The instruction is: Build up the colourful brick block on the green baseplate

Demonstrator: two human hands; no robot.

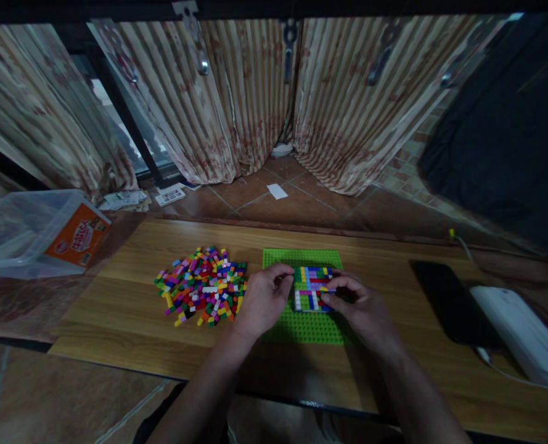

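Note:
A rectangular build of multicoloured toy bricks (308,285) sits on a green studded baseplate (308,333). At its left edge is my left hand (265,299), thumb and index finger pinched together. Whatever lies between those fingertips is hidden or too small to make out. My right hand (359,308) grips the build's right side, with thumb and index fingertips on its top and other fingers behind the edge. Left of the baseplate, a loose pile of small coloured bricks (204,287) spreads over the wooden table (130,296).
A clear plastic bin (24,231) with an orange label stands off the table's left end. On the right lie a black phone-like slab (453,302) and a white box-shaped device (521,333) with a white cable. Striped curtains (250,98) hang beyond the table.

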